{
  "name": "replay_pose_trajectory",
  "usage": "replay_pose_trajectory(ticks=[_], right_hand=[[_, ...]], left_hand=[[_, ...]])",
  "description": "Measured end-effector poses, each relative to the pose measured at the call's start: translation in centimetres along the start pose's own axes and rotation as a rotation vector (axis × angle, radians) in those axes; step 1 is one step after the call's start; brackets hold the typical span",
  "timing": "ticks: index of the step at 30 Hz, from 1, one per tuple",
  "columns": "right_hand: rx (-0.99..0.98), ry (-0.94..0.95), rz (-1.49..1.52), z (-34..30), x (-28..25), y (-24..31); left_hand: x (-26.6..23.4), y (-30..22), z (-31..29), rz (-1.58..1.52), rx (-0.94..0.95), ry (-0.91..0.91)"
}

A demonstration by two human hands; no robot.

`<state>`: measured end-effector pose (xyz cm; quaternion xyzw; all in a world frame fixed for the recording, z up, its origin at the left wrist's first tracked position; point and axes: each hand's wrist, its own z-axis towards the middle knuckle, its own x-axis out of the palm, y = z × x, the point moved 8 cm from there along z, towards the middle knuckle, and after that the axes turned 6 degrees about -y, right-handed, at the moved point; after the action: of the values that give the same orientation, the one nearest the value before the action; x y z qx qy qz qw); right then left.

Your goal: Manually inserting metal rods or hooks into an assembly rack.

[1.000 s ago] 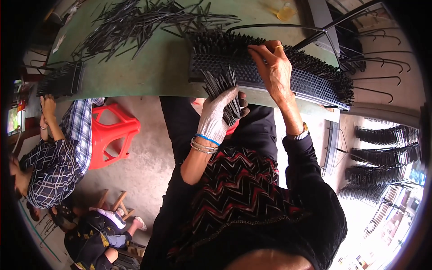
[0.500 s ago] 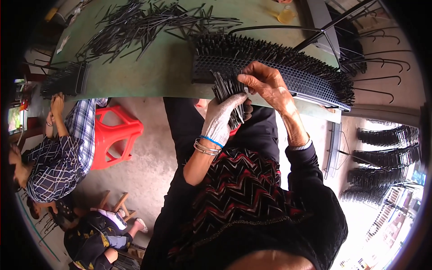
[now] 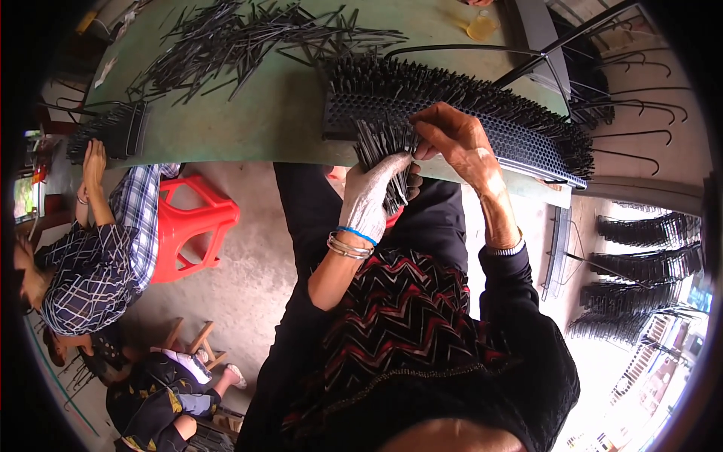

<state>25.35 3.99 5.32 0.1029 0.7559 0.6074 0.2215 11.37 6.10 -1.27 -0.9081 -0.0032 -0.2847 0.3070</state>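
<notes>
"Hands first: how are they?"

"Left hand [image 3: 367,192], in a pale glove, is curled round a bundle of dark rods [image 3: 376,147], their ends fanning out above the grip. Right hand [image 3: 459,147], bare, is at the bundle's right edge; its thumb and finger look drawn together, though whether a rod sits between them cannot be told."

"Why hold them so?"

"Probably so the splayed ends lie within the bare fingers' reach. The glove likely spares the palm from hard edges. The bundle is at the near edge of a perforated panel [image 3: 527,147], perhaps to keep the reach short."

"And the panel?"

"On the green table [image 3: 241,132], its strip of open holes facing the person, standing rods [image 3: 452,79] crowding the far part."

"Counts?"

"Two hands, one bundle, this panel, and a second panel [image 3: 113,132] by one co-worker [image 3: 90,279] at far left. One loose pile [image 3: 226,49], one yellow cup [image 3: 482,26], one red stool [image 3: 181,226] beside the co-worker. The rods overlap too much to count."
</notes>
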Motion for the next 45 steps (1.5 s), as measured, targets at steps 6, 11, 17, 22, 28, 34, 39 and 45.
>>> replay_pose_trajectory(ticks=[6, 11, 17, 22, 28, 34, 39, 45], right_hand=[[0.005, 0.041, 0.006, -0.1, -0.1, 0.2], [-0.008, 0.052, -0.020, 0.1, -0.2, 0.2], [-0.031, 0.063, -0.104, -0.1, -0.9, 0.3], [-0.010, -0.007, -0.034, -0.9, -2.5, 1.4], [-0.350, -0.549, -0.215, -0.7, -6.9, 4.2], [-0.433, -0.539, -0.350, 0.9, -6.0, 3.4], [-0.449, -0.521, -0.418, 1.1, -5.9, 3.8], [-0.369, -0.436, -0.447, 2.1, -5.5, 1.6]], left_hand=[[-0.2, 0.1, 0.1, 0.025, 0.026, -0.048], [0.1, 0.2, 0.1, 0.036, 0.045, -0.040], [0.4, 0.4, 0.2, -0.011, 0.065, -0.020], [-0.6, 0.2, 0.7, -0.050, 0.085, -0.090], [0.1, 1.1, 0.9, -0.163, -0.042, -0.003], [0.0, 3.5, 1.1, -0.181, -0.160, 0.092], [0.1, 3.2, 1.1, -0.152, -0.153, 0.086], [0.5, 2.7, 0.7, -0.133, -0.119, 0.075]])
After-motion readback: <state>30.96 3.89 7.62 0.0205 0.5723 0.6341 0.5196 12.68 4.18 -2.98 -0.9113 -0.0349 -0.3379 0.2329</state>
